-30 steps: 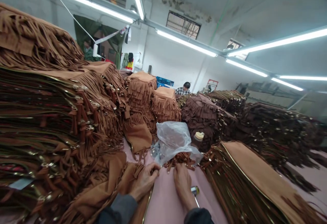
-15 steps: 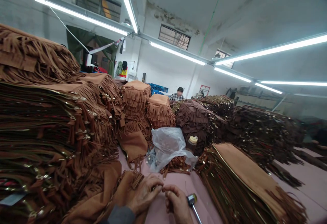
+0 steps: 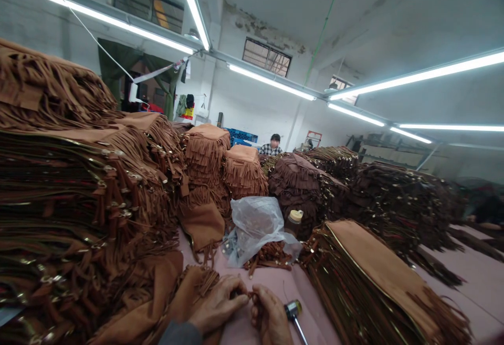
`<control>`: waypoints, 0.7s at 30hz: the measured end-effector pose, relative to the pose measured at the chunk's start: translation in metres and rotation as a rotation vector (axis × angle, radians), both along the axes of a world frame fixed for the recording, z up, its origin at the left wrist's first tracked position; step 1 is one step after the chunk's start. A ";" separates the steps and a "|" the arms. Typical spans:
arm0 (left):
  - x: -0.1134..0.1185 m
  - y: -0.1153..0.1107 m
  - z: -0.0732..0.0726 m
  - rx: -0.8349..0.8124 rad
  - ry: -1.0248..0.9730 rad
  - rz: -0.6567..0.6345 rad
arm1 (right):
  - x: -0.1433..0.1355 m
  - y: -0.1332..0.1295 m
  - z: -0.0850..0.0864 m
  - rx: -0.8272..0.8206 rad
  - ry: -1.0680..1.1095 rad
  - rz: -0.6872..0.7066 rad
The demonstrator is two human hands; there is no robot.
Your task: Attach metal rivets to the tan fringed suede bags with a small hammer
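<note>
Since a second ago both hands have drawn back from the heap by the plastic bag (image 3: 255,224) toward the bottom edge. In the head view, the left hand (image 3: 218,305) and the right hand (image 3: 270,316) are meeting fingertip to fingertip, both pinching narrowly on a small brown tassel piece (image 3: 251,299) lying between them over the pink table (image 3: 275,282). A hammer (image 3: 293,311) is lying just right of the right hand. Tall stacks of fringed tan pieces (image 3: 79,187) are rising to the left.

Your hands pinch a small brown leather tassel (image 3: 250,298), thin strips bunched, held just above the near pink tabletop (image 3: 271,282).
</note>
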State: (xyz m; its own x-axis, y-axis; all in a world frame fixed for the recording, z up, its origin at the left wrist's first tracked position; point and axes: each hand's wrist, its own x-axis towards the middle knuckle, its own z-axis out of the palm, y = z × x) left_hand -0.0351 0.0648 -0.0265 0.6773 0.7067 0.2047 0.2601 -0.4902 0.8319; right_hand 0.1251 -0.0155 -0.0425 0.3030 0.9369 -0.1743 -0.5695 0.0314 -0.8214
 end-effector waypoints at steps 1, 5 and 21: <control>0.000 0.001 0.000 -0.019 -0.009 -0.009 | -0.002 0.000 0.000 0.010 0.027 -0.006; 0.000 0.004 -0.004 -0.083 -0.042 -0.033 | -0.008 0.004 -0.009 0.036 0.031 -0.018; 0.015 0.005 0.004 -0.248 -0.206 -0.166 | 0.006 -0.006 0.000 -0.102 -0.169 -0.040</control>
State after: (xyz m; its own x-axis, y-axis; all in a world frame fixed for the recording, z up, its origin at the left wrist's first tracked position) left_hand -0.0203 0.0697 -0.0223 0.7492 0.6359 0.1852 0.0082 -0.2885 0.9574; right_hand 0.1314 -0.0214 -0.0422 0.3728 0.9037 -0.2108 -0.4229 -0.0367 -0.9054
